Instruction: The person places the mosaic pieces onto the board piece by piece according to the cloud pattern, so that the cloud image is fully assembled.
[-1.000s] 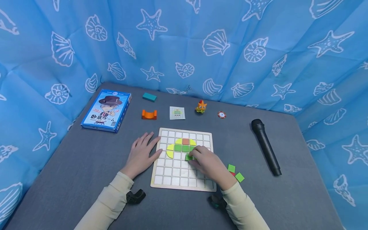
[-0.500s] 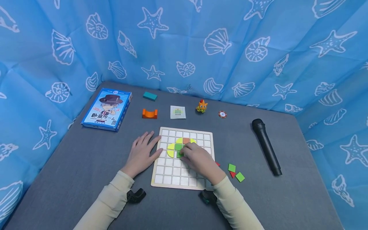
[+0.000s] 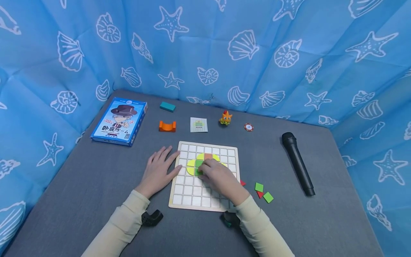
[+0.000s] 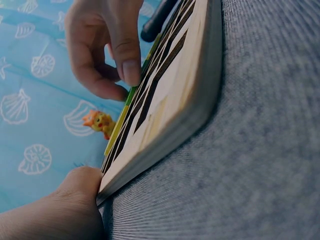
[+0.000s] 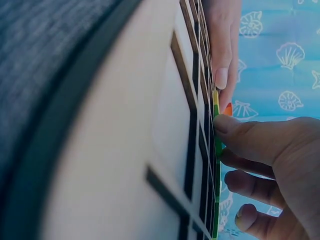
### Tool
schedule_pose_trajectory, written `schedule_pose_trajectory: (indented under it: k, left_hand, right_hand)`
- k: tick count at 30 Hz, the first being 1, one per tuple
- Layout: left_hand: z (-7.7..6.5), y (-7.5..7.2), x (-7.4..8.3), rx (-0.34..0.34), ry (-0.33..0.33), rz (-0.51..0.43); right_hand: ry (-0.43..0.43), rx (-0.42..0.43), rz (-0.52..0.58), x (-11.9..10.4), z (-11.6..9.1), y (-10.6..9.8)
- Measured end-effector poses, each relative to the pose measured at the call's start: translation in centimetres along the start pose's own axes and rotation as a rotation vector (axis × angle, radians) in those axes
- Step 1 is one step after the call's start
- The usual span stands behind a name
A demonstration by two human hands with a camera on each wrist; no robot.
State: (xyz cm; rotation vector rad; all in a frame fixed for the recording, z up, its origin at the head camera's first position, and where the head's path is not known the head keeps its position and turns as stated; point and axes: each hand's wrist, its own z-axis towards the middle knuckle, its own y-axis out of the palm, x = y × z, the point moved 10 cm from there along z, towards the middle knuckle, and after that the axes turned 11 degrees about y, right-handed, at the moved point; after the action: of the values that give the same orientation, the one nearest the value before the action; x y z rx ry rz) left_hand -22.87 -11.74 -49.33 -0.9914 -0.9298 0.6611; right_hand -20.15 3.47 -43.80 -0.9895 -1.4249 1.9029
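A wooden grid board (image 3: pixel 183 201) with white cells lies on the table. My left hand (image 3: pixel 158 175) rests with spread fingers beside its left edge, index finger and thumb touching the rim. Over the middle of the board, my right hand (image 3: pixel 221 178) pinches a green square tile (image 3: pixel 197 172) between thumb and index finger. That tile sits right beside a curved yellow tile (image 3: pixel 190 171), low at the grid cells. Just above is another green tile (image 3: pixel 199 163), with an orange-brown tile (image 3: pixel 208 156) higher up between yellow ones. The right hand hides part of the pattern.
Loose green tiles (image 3: pixel 259 187) and red triangles (image 3: pixel 259 195) lie right of the board. Behind it are a pattern card (image 3: pixel 199 125), orange block (image 3: pixel 167 126), teal block (image 3: pixel 167 106), toy figure (image 3: pixel 226 118) and poker chip (image 3: pixel 248 127). A blue box (image 3: pixel 118 122) and microphone (image 3: pixel 298 164) flank them.
My right hand has moved left across the board with the green tile, which now lies close against the curved yellow tile. The left hand has stayed in place.
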Motion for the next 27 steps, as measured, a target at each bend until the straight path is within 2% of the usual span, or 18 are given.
schedule_pose_trajectory:
  k: [8, 13, 19, 27]
  left_hand:
    - [0.1, -0.1, 0.1, -0.004, -0.006, 0.003]
    - [0.1, -0.2, 0.2, -0.004, -0.004, -0.001]
    - [0.0, -0.3, 0.2, 0.0, -0.002, -0.005]
    - [0.0, -0.2, 0.3, -0.002, -0.002, -0.015]
  right_hand:
    - [-0.005, 0.018, 0.001, 0.1, 0.0, -0.6]
    - [0.027, 0.053, 0.006, 1.4, -0.8, -1.7]
    - [0.076, 0.095, -0.005, 3.8, -2.4, -3.3]
    - [0.249, 0.066, -0.082, 8.8, -6.0, -5.1]
